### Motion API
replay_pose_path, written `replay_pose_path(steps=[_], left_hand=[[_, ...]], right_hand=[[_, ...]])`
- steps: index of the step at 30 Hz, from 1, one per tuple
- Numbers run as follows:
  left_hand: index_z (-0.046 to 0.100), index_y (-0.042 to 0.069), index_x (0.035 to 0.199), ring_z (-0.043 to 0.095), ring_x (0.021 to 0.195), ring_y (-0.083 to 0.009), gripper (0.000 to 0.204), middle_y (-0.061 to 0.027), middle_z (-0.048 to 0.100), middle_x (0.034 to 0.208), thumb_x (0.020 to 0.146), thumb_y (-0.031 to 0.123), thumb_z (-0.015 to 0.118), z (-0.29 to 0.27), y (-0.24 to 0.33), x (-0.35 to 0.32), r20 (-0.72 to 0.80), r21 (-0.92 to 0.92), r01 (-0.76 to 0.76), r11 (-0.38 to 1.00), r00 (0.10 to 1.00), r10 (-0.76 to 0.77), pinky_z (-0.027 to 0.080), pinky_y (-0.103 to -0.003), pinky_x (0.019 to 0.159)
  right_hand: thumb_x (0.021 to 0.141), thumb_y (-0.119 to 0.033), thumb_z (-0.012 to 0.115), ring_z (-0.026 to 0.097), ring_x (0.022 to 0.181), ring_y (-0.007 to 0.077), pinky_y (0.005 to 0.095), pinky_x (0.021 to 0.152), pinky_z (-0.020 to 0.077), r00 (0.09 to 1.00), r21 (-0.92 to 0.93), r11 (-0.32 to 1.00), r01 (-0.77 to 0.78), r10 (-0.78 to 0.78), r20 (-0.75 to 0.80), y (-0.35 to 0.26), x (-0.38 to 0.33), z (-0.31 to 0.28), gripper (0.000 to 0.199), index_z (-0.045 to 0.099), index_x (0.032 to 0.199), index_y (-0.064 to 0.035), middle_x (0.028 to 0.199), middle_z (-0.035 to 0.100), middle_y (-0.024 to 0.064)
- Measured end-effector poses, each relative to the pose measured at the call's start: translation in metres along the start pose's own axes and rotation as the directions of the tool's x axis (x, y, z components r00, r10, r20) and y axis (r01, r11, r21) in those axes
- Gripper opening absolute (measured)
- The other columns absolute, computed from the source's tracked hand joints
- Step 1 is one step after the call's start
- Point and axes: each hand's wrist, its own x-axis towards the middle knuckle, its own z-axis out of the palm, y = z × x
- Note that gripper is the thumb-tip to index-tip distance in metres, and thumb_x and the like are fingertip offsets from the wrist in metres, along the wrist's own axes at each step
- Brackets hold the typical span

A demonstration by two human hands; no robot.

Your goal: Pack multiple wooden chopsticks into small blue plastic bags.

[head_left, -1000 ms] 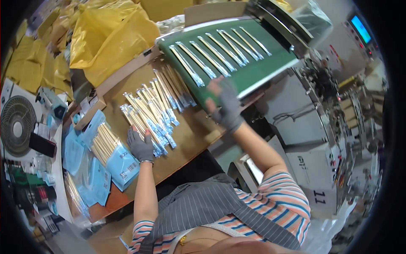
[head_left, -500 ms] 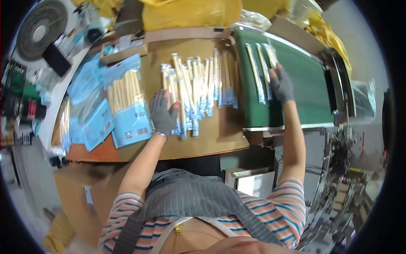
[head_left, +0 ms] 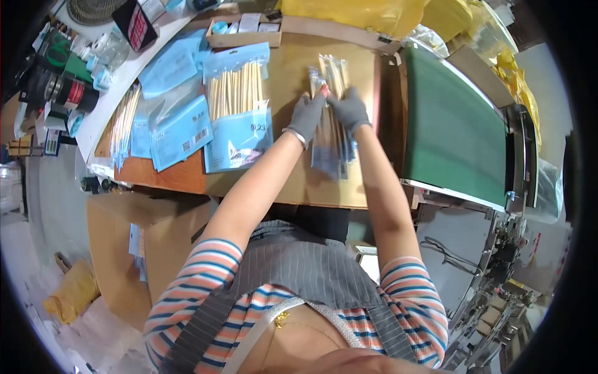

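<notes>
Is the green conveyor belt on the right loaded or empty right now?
Empty. The green conveyor belt shows bare green surface with no packets on it; the slim packets are bunched on the table between the left hand and right hand.

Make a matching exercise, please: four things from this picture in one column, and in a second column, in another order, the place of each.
Things:
1. bundle of wrapped sticks
2. green conveyor belt
3. blue pouch of sticks
4. yellow plastic bags

Places:
A. at the far edge, beyond the worktop
B. between the left hand and the right hand
C. right of both hands
D. flat on the worktop, left of both hands

Pairs: 1-B, 2-C, 3-D, 4-A
</notes>
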Motion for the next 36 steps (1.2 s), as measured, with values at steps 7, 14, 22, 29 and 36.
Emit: replay_pose_path(steps=[7, 14, 22, 29, 36], left_hand=[[0.054, -0.001, 0.116, 0.061, 0.083, -0.0133, 0.061, -0.0058, 0.063, 0.095, 0.069, 0.025, 0.081, -0.022, 0.018, -0.013, 0.258, -0.402, -0.109, 0.909, 0.939, 0.226, 0.049, -0.026, 0.074], [0.017, 0.001, 0.144, 0.042, 0.123, -0.02, 0.115, -0.0129, 0.041, 0.134, 0.056, 0.02, 0.088, -0.057, 0.089, -0.078, 0.48, -0.205, -0.602, 0.772, 0.625, 0.615, 0.035, -0.031, 0.103], [0.047, 0.005, 0.127, 0.055, 0.107, -0.0191, 0.074, -0.0092, 0.054, 0.122, 0.064, 0.024, 0.082, -0.073, 0.066, -0.096, 0.716, 0.087, -0.533, 0.842, 0.621, 0.319, 0.044, -0.033, 0.095], [0.057, 0.003, 0.109, 0.059, 0.097, -0.0166, 0.036, -0.0076, 0.063, 0.1, 0.082, 0.024, 0.067, -0.105, -0.006, -0.182, 0.668, -0.508, 0.26, 0.821, 0.721, 0.186, 0.047, -0.027, 0.086], [0.062, 0.004, 0.093, 0.061, 0.082, -0.0302, 0.034, -0.0126, 0.063, 0.085, 0.078, 0.034, 0.066, -0.288, -0.036, -0.134, 0.129, 0.982, -0.189, -0.004, 0.656, 0.744, 0.049, -0.036, 0.07]], right_hand=[[0.081, -0.016, 0.066, 0.061, 0.083, 0.016, 0.0271, 0.072, 0.0494, 0.983, 0.909, 0.392, -0.14, -0.053, 0.175, -0.027, -0.037, -0.01, 0.037, 0.052, 0.108, 0.0038, 0.093, 0.062, 0.0106], [0.066, -0.01, 0.078, 0.058, 0.101, 0.021, 0.0333, 0.086, 0.0486, 0.894, 0.91, 0.345, 0.23, -0.444, -0.058, -0.06, -0.094, -0.082, 0.074, 0.039, 0.128, 0.0004, 0.11, 0.058, 0.0121], [0.071, -0.016, 0.075, 0.057, 0.095, 0.0162, 0.0291, 0.081, 0.0478, 0.982, 0.883, 0.466, -0.052, -0.138, 0.131, -0.093, -0.151, -0.077, 0.069, 0.043, 0.13, 0.0016, 0.107, 0.059, 0.0099], [0.078, -0.019, 0.067, 0.059, 0.081, 0.0213, 0.0261, 0.06, 0.0475, 0.598, 0.787, 0.353, -0.505, -0.514, 0.615, -0.087, -0.175, -0.049, 0.042, 0.057, 0.109, 0.0074, 0.1, 0.062, 0.0194], [0.08, -0.027, 0.066, 0.056, 0.083, 0.0256, 0.0378, 0.072, 0.051, 0.717, 0.844, 0.281, -0.456, -0.446, 0.536, -0.076, -0.192, -0.02, 0.025, 0.052, 0.077, -0.006, 0.076, 0.055, 0.0081]])
